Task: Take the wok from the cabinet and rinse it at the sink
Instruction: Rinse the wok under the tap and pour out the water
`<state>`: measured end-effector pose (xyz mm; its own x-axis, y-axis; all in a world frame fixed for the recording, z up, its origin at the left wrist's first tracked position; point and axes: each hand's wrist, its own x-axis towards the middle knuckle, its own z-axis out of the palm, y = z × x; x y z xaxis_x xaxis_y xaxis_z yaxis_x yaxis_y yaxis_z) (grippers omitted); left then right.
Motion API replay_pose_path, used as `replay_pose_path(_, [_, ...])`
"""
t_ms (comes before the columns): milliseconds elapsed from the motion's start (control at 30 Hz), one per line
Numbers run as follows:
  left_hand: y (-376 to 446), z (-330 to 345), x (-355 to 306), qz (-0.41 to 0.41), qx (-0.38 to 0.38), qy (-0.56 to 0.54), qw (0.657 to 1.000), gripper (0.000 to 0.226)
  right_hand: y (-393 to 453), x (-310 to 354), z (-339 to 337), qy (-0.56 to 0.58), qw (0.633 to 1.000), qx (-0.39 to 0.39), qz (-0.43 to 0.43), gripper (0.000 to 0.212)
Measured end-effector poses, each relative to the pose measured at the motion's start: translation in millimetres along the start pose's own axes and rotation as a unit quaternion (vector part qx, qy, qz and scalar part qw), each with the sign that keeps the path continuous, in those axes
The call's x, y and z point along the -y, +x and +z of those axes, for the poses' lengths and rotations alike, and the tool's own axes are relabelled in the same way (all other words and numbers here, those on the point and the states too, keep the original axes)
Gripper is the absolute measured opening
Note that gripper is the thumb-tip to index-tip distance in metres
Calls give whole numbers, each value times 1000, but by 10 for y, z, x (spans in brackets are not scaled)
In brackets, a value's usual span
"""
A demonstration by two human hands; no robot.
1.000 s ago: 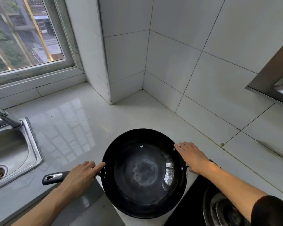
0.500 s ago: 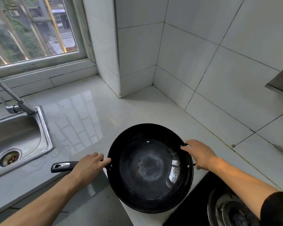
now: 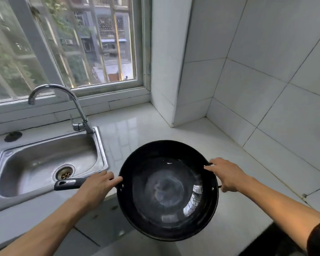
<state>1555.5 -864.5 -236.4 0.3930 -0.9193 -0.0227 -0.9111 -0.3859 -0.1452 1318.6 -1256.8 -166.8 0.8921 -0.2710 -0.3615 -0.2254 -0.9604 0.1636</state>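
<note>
- Black wok point(image 3: 167, 191) held level above the front edge of the white counter point(image 3: 137, 130), just right of the sink point(image 3: 44, 163), not yet over the basin.
- Left hand point(image 3: 97, 186) closed round the long black handle point(image 3: 67, 184) close to the wok rim, forefinger stretched out to touch the rim; the free end of the handle pointed left, over the front right corner of the sink.
- Right hand point(image 3: 227, 175) closed on the small loop handle at the far right side of the rim, thumb laid on top of the rim.
- Both grips therefore shut on the wok, one at each side.
- Inside of the wok dark and shiny, with a pale worn ring at the bottom and window reflections on the right wall.
- Sink basin of steel, nothing inside except the drain strainer point(image 3: 64, 172).
- Curved chrome faucet point(image 3: 63, 100) fixed at the back right corner of the sink, spout turned left over the basin; no water seen running.
- Small dark round thing point(image 3: 13, 136) lying on the counter behind the sink, at the left; too small to identify.
- Window point(image 3: 63, 43) behind the sink; white tiled walls point(image 3: 266, 71) at the back and right.
- Between wok and basin only the raised sink rim in the way.
</note>
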Motion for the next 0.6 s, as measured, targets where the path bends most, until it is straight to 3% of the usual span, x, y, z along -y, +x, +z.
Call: replay_pose_path(600, [-1925, 221, 1360, -162, -19, -15, 986, 89, 1129, 2054, -900, -60, 986, -20, -152, 90])
